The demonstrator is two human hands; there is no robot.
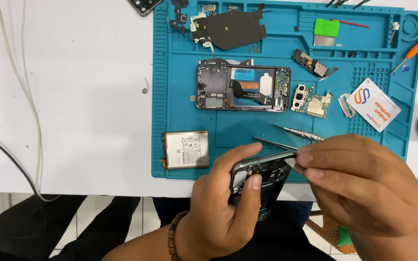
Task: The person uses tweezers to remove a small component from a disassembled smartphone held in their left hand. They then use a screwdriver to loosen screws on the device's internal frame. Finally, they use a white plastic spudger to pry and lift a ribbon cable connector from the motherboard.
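Observation:
My left hand grips a dark phone frame near the table's front edge, thumb pressed on its inner side. My right hand pinches a small thin metal tool against the frame's upper right corner. Its fingers hide most of the tool. On the blue work mat beyond lies an opened phone body with exposed boards and flex cables. A silver battery rests at the mat's lower left.
Tweezers and a screwdriver tip lie just past my hands. A small circuit board with cameras, a white card, a green pry pad, a black sheet and an orange screwdriver sit on the mat. Cables cross the white table at left.

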